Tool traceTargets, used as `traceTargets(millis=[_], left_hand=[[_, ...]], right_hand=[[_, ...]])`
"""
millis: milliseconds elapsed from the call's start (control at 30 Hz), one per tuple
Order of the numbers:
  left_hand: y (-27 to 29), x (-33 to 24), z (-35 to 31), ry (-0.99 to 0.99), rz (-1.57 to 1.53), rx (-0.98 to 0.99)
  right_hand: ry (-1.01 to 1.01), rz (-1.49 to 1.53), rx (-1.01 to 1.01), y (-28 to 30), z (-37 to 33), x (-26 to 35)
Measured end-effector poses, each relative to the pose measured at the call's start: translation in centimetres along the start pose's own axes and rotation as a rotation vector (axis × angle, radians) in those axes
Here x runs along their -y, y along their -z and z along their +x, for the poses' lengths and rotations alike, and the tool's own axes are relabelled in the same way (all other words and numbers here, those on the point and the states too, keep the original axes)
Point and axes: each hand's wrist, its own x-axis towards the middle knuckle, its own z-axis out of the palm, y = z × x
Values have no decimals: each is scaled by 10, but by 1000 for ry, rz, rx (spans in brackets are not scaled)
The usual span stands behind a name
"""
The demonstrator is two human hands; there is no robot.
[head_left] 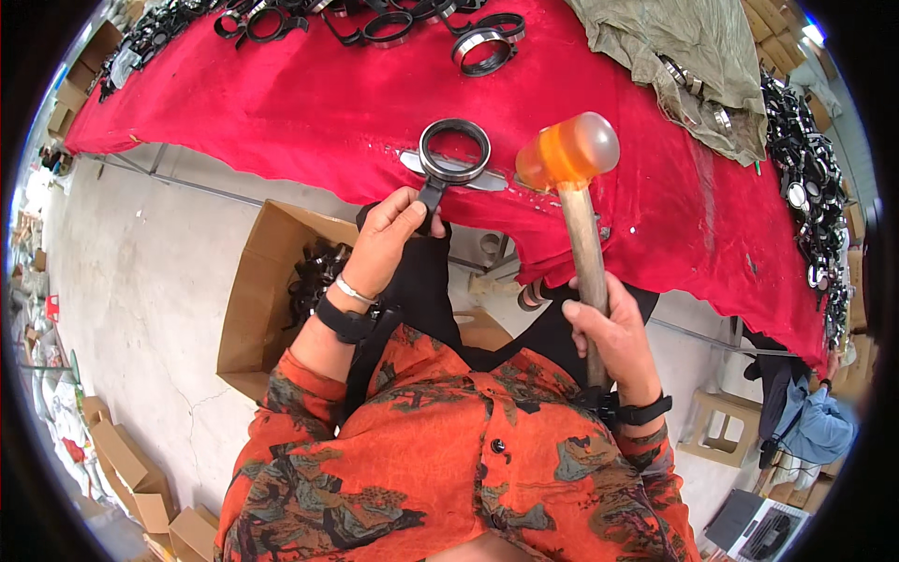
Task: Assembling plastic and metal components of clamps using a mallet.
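Observation:
My left hand (398, 229) is closed on the short black handle of a ring-shaped part (465, 175). Its round black and silver ring is held up over the near edge of the red cloth (328, 112). In my right hand (613, 328) is a mallet (585, 234), gripped low on its wooden handle. The mallet's translucent orange head (552, 159) is raised to the right of the ring, apart from it. Between them, a pale worn patch (487, 182) shows at the cloth's edge.
Several similar black rings (389, 28) lie at the table's far side, one silver-banded ring (482, 52) nearer. A drab cloth (688, 56) covers parts at the far right, beside a heap (810, 187). A cardboard box (253, 309) with black parts stands left of my legs; a stool (721, 426) stands right.

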Motion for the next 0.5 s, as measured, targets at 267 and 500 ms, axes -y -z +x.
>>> traceTargets(millis=[267,500], left_hand=[[-1,19,4,-170,145,-91],[-6,12,6,-139,115,-69]], right_hand=[[287,-23,-96,-25,-10,38],[201,-424,-149,-22,-1,7]])
